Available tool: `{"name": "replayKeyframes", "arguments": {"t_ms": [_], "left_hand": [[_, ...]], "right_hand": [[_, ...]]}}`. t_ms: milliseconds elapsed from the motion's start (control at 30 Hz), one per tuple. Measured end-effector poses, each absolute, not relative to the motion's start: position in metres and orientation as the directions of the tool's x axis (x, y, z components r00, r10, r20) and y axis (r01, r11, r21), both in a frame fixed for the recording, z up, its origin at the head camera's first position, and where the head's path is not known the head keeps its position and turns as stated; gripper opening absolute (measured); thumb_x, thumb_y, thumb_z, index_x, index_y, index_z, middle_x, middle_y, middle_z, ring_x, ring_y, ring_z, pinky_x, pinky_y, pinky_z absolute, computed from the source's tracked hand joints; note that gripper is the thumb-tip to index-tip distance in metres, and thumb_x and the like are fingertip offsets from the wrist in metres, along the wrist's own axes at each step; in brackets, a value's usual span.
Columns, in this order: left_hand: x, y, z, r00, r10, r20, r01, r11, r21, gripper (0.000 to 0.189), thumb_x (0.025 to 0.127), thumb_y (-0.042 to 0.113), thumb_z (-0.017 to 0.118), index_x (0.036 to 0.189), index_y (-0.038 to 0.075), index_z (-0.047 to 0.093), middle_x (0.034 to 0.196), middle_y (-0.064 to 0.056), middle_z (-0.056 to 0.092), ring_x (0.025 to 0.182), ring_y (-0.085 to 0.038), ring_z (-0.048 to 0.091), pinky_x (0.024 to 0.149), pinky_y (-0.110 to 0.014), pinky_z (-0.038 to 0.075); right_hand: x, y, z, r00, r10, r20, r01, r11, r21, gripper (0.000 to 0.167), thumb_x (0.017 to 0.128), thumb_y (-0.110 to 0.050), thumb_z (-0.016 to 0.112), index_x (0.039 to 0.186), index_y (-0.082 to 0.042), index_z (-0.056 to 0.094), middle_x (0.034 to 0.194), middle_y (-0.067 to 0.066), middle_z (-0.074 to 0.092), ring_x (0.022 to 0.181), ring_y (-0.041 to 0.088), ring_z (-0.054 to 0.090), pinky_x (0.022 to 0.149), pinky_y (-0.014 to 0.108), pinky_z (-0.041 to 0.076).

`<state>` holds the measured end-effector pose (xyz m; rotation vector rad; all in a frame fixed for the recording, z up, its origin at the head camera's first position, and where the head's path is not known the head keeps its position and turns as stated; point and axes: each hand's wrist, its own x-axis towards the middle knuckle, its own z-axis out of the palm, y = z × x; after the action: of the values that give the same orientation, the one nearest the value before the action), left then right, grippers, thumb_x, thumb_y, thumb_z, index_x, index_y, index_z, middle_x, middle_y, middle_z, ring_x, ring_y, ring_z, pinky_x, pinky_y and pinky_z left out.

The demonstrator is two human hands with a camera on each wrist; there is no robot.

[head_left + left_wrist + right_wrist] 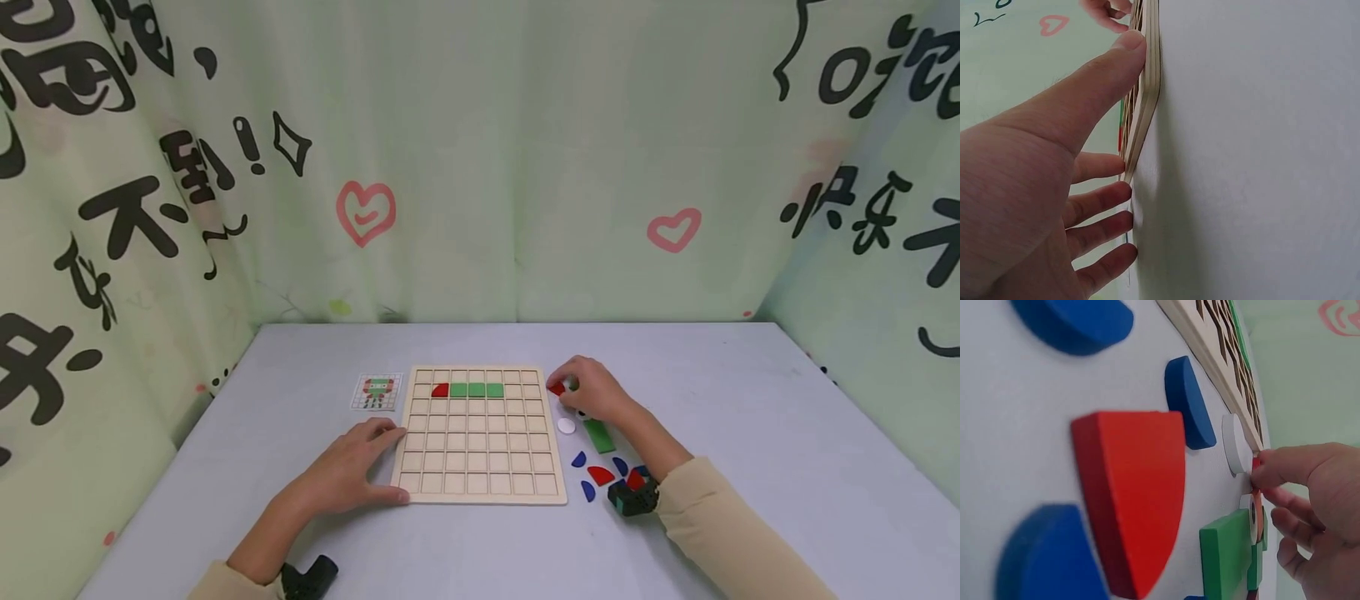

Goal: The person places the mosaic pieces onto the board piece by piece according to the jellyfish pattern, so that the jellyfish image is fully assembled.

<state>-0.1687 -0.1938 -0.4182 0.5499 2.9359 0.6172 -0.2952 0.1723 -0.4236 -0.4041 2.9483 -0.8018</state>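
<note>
A wooden grid board (487, 462) lies flat on the table. In its second row sit a red curved-edge block (441, 390) and, right of it, a strip of green squares (477, 390). My left hand (341, 471) rests against the board's left side, thumb at the near corner and fingers spread along the edge; the left wrist view shows the thumb (1110, 69) on the board's rim. Beyond the board's upper right edge, my right hand (596, 392) pinches a small red block (556, 389) between thumb and fingertips. The fingers partly hide that block.
Left of the board lies a pattern card (377, 392) with a red and green figure. On the right are a white disc (566, 426), green blocks (599, 436), blue half-round blocks (579, 459) and a red quarter-round block (1141, 487). A curtain (517, 167) hangs behind the table.
</note>
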Motion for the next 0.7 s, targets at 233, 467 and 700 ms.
{"name": "replayKeyframes", "arguments": {"t_ms": [233, 467, 700], "left_hand": [[-0.1691, -0.1941, -0.4202, -0.934, 0.355, -0.029, 0.313, 0.857, 0.410, 0.087, 0.069, 0.054, 0.081, 0.140, 0.013, 0.050, 0.137, -0.005, 0.048, 0.125, -0.024, 0.046, 0.105, -0.048, 0.039], [-0.1695, -0.1939, -0.4210, -0.932, 0.361, -0.022, 0.320, 0.853, 0.413, 0.087, 0.070, 0.054, 0.080, 0.140, 0.013, 0.050, 0.137, -0.005, 0.048, 0.124, -0.024, 0.046, 0.105, -0.048, 0.039], [-0.1700, -0.1947, -0.4214, -0.930, 0.368, -0.011, 0.331, 0.850, 0.409, 0.086, 0.070, 0.054, 0.080, 0.140, 0.013, 0.051, 0.137, -0.005, 0.048, 0.124, -0.023, 0.046, 0.104, -0.048, 0.040]], "right_hand": [[-0.2936, 0.1729, -0.4260, -0.966, -0.256, 0.024, -0.233, 0.835, -0.498, 0.031, 0.085, -0.013, 0.071, 0.116, -0.010, 0.069, 0.118, 0.012, 0.062, 0.093, 0.024, 0.052, 0.077, 0.034, 0.052], [-0.2945, 0.1729, -0.4292, -0.963, -0.263, 0.049, -0.251, 0.824, -0.507, 0.026, 0.086, -0.011, 0.070, 0.111, -0.010, 0.071, 0.114, 0.011, 0.065, 0.094, 0.024, 0.053, 0.080, 0.036, 0.051], [-0.2925, 0.1706, -0.4265, -0.955, -0.284, 0.083, -0.282, 0.793, -0.540, 0.023, 0.086, -0.010, 0.069, 0.110, -0.009, 0.070, 0.097, 0.008, 0.063, 0.079, 0.020, 0.048, 0.063, 0.027, 0.042]]}}
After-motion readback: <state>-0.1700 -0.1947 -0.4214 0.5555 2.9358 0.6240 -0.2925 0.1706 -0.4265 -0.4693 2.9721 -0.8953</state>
